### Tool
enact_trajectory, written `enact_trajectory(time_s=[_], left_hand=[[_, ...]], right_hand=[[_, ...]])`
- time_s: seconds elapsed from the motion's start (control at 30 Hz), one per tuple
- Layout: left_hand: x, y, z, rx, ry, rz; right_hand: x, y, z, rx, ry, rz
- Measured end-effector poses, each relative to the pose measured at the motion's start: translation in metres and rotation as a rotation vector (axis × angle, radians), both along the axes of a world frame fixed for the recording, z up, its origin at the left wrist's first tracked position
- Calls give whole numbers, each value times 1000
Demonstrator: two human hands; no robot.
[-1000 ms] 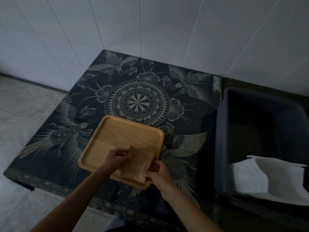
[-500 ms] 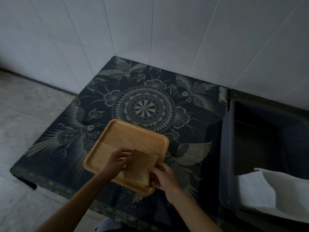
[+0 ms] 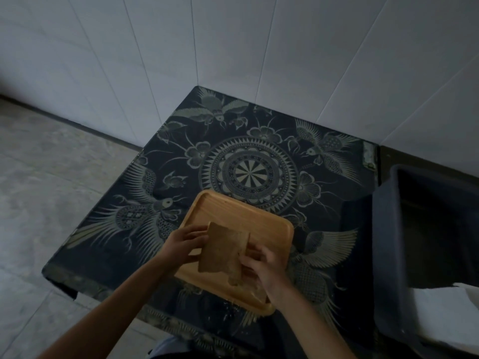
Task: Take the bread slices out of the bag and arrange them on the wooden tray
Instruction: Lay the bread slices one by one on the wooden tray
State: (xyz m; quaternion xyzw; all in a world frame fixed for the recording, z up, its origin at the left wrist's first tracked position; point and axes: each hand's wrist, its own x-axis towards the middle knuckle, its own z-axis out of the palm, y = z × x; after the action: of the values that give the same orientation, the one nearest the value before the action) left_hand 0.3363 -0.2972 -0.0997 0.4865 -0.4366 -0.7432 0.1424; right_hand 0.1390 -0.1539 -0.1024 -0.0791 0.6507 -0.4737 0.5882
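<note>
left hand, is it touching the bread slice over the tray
Touching. The head view shows the left hand with its fingers on the left edge of the bread slice.

White paper (image 3: 445, 312) in dark bin (image 3: 386, 229) — both cut off at right edge.

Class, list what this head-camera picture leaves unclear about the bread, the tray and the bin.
1. Head view: the near right corner of the wooden tray is covered by the right hand and bread.
2. How many slices the left hand and right hand hold: dim light, overlapping edges.
3. The dark bin and the white paper in it are cut off by the right edge.
</note>
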Motion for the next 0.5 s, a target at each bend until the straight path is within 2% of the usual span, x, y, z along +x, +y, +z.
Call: enact_trajectory(time_s=[0.17,0.5], left_hand=[[20,-26,-5,0,-6,-62],[51,-64,-25,-203,-246,-217]], right_hand=[[23,-21,-9,68,31,-26],[74,-57,-24,133,93,-59]])
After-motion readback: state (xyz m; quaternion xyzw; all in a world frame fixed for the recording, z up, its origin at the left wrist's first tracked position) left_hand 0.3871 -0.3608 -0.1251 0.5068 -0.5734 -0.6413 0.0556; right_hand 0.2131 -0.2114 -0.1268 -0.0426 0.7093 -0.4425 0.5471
